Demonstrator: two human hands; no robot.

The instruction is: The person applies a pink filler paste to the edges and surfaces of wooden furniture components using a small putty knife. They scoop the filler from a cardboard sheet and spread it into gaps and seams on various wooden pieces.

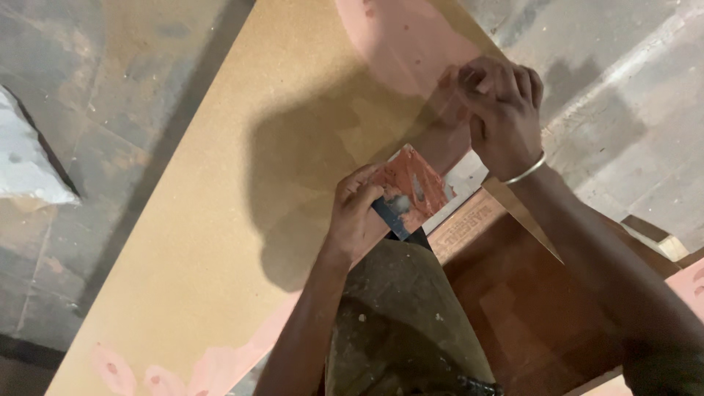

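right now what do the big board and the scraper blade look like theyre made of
Board: likely fibreboard, matt tan, even surface with no grain, pink filler patches. Scraper blade in the left hand: seems thin metal, dark at one bare spot, mostly coated in reddish putty.

I see open board [220, 220] to the left — lots of room there. On the rt edge, my right hand [502, 117] and left hand [359, 216] w/ putty-smeared scraper [411, 192] crowd the way — knee [400, 315] blocks below.
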